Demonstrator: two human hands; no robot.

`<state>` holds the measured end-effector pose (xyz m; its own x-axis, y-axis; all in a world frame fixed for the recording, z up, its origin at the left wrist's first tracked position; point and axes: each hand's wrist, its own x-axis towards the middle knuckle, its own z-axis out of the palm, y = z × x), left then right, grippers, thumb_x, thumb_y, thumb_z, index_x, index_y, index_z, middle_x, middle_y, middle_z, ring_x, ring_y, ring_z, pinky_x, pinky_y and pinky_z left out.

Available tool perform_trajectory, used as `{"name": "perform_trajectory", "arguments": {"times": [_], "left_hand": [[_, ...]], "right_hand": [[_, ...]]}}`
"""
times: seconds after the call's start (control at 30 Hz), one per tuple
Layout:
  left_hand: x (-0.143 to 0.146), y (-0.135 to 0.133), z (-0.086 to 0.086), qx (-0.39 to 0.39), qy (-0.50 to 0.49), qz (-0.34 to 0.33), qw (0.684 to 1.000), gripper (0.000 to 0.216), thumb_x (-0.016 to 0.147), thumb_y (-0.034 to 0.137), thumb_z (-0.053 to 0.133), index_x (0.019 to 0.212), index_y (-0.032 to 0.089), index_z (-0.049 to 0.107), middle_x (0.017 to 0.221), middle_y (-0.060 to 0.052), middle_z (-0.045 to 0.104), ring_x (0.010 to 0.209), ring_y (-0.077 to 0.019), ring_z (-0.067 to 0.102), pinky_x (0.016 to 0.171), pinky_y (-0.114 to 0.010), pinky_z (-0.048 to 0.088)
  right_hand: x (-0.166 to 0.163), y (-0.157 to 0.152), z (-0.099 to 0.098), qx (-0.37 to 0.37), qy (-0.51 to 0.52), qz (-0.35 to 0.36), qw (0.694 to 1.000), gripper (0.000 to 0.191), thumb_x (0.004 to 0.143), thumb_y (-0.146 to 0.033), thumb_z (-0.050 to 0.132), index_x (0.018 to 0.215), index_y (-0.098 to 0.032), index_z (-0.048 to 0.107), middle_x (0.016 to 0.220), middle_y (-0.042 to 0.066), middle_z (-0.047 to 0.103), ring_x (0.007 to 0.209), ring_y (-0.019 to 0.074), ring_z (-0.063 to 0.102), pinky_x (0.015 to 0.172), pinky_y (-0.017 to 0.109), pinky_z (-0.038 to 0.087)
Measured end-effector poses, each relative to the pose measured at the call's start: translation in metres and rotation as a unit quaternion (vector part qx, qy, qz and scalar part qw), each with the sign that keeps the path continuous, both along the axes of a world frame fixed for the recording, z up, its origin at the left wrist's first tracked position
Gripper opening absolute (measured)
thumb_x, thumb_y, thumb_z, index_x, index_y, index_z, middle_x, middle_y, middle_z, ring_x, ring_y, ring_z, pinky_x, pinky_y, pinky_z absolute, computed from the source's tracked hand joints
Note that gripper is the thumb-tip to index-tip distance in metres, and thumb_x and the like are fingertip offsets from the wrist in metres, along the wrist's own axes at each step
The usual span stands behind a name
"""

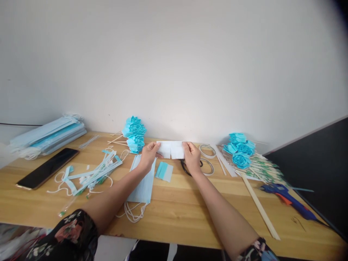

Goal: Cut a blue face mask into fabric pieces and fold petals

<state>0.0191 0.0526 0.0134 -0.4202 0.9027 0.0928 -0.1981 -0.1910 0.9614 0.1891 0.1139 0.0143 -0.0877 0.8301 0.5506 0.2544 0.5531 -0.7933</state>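
Observation:
A white strip of mask fabric (171,148) with a slit in its lower edge is held up between both hands, above the back of the table. My left hand (149,155) pinches its left end, and my right hand (191,156) pinches the right end. Below the strip lie small blue and white fabric pieces (164,171). A light blue face mask (141,185) with white ear loops lies under my left forearm. Beside my right hand are tape rolls (208,150), and a black-handled tool or ring (185,168) is partly hidden behind that hand.
At the left are a stack of masks (51,136), a phone (49,168) and a tangle of cut mask edges and loops (92,174). Blue fabric flowers on sticks (134,134) stand at the back. On the right are more blue flowers (240,150), a wooden strip (259,204) and a blue glue gun (290,201).

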Motion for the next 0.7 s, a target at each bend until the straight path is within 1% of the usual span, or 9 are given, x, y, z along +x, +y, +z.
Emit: {"name": "perform_trajectory", "arguments": {"times": [0.07,0.13,0.23,0.33,0.47,0.57,0.7], "left_hand": [[-0.001,0.001,-0.002,-0.007,0.012,0.012,1.0,0.043,0.065,0.055,0.07,0.068,0.014,0.056,0.061,0.003,0.052,0.051,-0.0108,0.054,0.048,-0.025,0.051],[-0.002,0.002,-0.005,-0.017,0.043,0.034,0.998,0.039,0.067,0.052,0.068,0.066,0.015,0.056,0.059,0.004,0.05,0.048,-0.0097,0.051,0.043,-0.023,0.047],[-0.003,0.003,-0.008,-0.035,0.106,0.058,0.992,0.031,0.073,0.045,0.062,0.066,0.016,0.055,0.053,0.006,0.047,0.039,-0.0074,0.044,0.037,-0.02,0.036],[-0.004,0.003,-0.009,-0.046,0.141,0.063,0.987,0.027,0.076,0.042,0.059,0.067,0.017,0.054,0.05,0.007,0.045,0.035,-0.0067,0.041,0.036,-0.02,0.031],[-0.004,0.002,-0.009,-0.042,0.155,0.06,0.985,0.027,0.075,0.042,0.06,0.067,0.017,0.054,0.051,0.007,0.045,0.035,-0.0069,0.041,0.035,-0.02,0.029],[-0.003,0.003,-0.01,-0.036,0.147,0.057,0.987,0.028,0.074,0.043,0.061,0.068,0.017,0.055,0.053,0.007,0.048,0.035,-0.0066,0.039,0.035,-0.02,0.028],[-0.001,0.006,-0.013,-0.023,0.138,0.056,0.989,0.029,0.072,0.044,0.064,0.07,0.017,0.057,0.054,0.004,0.053,0.043,-0.008,0.044,0.041,-0.019,0.033]], "right_hand": [[0.0,0.0,-0.001,-0.006,-0.003,0.001,1.0,0.037,0.089,-0.045,0.049,0.063,-0.019,0.048,0.056,-0.006,0.034,0.055,0.0112,0.033,0.052,0.024,0.028],[0.0,0.001,-0.002,-0.012,-0.007,-0.002,1.0,0.037,0.089,-0.046,0.05,0.063,-0.019,0.049,0.056,-0.005,0.037,0.055,0.0114,0.035,0.052,0.024,0.029],[-0.001,0.002,-0.003,-0.021,-0.012,-0.016,1.0,0.035,0.087,-0.046,0.052,0.067,-0.018,0.054,0.058,-0.004,0.045,0.057,0.0124,0.041,0.055,0.024,0.032],[-0.003,0.003,-0.003,-0.03,-0.012,-0.03,0.999,0.033,0.085,-0.047,0.054,0.07,-0.018,0.058,0.062,-0.002,0.054,0.059,0.014,0.047,0.058,0.025,0.035],[-0.005,0.002,-0.003,-0.041,-0.008,-0.044,0.998,0.031,0.083,-0.046,0.057,0.07,-0.018,0.059,0.065,0.001,0.061,0.061,0.0154,0.052,0.059,0.025,0.038],[-0.007,-0.001,-0.002,-0.035,-0.014,-0.043,0.998,0.03,0.082,-0.046,0.058,0.069,-0.019,0.058,0.063,0.0,0.062,0.059,0.0153,0.053,0.059,0.026,0.039],[-0.012,-0.008,0.0,-0.026,-0.023,-0.028,0.999,0.03,0.082,-0.045,0.058,0.067,-0.019,0.056,0.061,0.0,0.061,0.057,0.0145,0.052,0.058,0.026,0.039]]}}
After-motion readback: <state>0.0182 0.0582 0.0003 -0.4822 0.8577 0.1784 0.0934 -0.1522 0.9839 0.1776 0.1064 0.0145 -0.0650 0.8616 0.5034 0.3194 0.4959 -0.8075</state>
